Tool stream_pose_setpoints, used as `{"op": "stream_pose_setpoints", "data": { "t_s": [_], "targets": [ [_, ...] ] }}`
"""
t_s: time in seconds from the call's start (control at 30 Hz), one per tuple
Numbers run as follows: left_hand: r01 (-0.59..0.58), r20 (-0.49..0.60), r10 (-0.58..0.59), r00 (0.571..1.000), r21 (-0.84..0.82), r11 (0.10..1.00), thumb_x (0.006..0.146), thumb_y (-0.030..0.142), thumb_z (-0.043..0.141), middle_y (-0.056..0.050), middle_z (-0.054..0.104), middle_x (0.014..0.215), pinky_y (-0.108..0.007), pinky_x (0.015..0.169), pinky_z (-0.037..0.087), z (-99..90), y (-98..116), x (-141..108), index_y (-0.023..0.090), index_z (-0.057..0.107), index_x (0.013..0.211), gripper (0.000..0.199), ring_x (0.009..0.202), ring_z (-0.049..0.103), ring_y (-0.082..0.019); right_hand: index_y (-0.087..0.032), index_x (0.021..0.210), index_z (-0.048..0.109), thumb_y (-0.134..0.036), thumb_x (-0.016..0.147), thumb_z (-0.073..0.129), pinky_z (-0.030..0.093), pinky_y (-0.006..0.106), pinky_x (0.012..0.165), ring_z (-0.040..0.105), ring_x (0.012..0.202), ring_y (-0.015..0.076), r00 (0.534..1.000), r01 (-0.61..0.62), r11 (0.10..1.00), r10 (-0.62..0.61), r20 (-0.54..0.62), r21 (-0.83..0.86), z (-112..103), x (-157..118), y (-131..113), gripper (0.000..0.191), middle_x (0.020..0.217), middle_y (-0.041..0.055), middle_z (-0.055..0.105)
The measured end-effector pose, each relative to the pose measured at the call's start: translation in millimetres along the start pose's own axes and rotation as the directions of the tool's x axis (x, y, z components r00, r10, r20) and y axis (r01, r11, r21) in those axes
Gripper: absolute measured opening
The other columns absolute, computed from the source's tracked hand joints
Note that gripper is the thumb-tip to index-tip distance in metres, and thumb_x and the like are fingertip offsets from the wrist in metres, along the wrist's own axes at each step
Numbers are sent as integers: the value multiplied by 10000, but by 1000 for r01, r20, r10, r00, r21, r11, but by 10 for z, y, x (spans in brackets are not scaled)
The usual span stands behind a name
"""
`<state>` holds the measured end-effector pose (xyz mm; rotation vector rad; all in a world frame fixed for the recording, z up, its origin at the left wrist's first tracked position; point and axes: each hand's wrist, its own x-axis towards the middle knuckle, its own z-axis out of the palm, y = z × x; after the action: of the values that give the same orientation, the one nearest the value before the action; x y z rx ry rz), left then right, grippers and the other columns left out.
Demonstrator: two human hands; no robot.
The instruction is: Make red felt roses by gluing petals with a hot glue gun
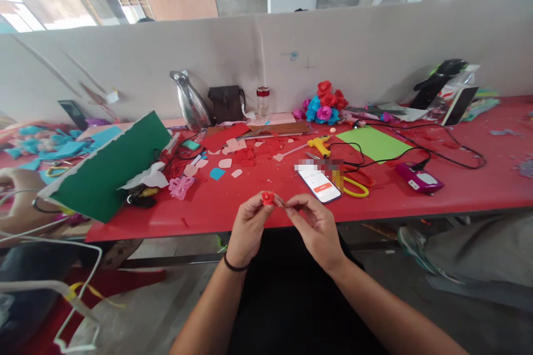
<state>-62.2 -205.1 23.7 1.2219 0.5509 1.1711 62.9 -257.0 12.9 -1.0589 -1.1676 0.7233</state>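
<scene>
In the head view my left hand [251, 227] is closed on a small red paper flower [267, 197], pinched between thumb and fingertips near the table's front edge. My right hand [315, 230] is closed in a pinch just right of the flower. A small pale or reddish bit shows at its fingertips, too small to name. Beyond my hands lie a phone [320, 184] with a lit screen and yellow-handled scissors [353, 187], partly hidden by a blurred patch. A yellow glue gun [320, 146] rests farther back. Loose paper petals [225, 163] are scattered to the left.
A green board [112, 169] leans at the left, with a co-worker's arm [16, 199] behind it. A steel jug [190, 101], a dark bag [226, 104] and a paper flower bunch [325, 105] stand along the partition. Black cables run to a purple power block [419, 178].
</scene>
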Motion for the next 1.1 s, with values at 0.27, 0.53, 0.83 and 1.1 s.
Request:
{"op": "stream_pose_setpoints", "data": {
  "t_s": [0.27,0.53,0.83,1.1],
  "targets": [
    [-15,64,10,998,73,997,819,354,622,-19,563,743,-281,780,418,-75,-127,-60,170,614,713,212,757,515,-143,-219,828,670,-337,807,637,470,320,805,610,795,159,956,-281,936,254,148,210,-12,71,-153,124,806,19,675],
    [-60,136,34,990,194,979,855,305,578,-17,551,767,-273,756,412,-128,-173,-80,178,630,756,169,755,501,-137,-218,732,692,-343,800,610,413,291,783,567,801,148,902,-421,879,379,205,226,-31,114,-181,164,728,1,645],
    [-53,176,7,984,256,965,839,367,591,-24,546,755,-276,724,405,-145,-227,-86,174,633,727,227,734,493,-141,-195,609,625,-287,731,618,409,283,718,513,665,118,896,-437,872,402,188,220,6,142,-203,153,613,-29,563],
    [23,146,-37,989,95,995,826,332,619,1,542,712,-267,741,419,-86,-312,-104,180,642,715,190,703,495,-121,-197,625,626,-284,739,632,416,284,722,508,670,116,898,-438,845,392,201,307,-13,118,-180,143,624,-29,546]
  ]
}}
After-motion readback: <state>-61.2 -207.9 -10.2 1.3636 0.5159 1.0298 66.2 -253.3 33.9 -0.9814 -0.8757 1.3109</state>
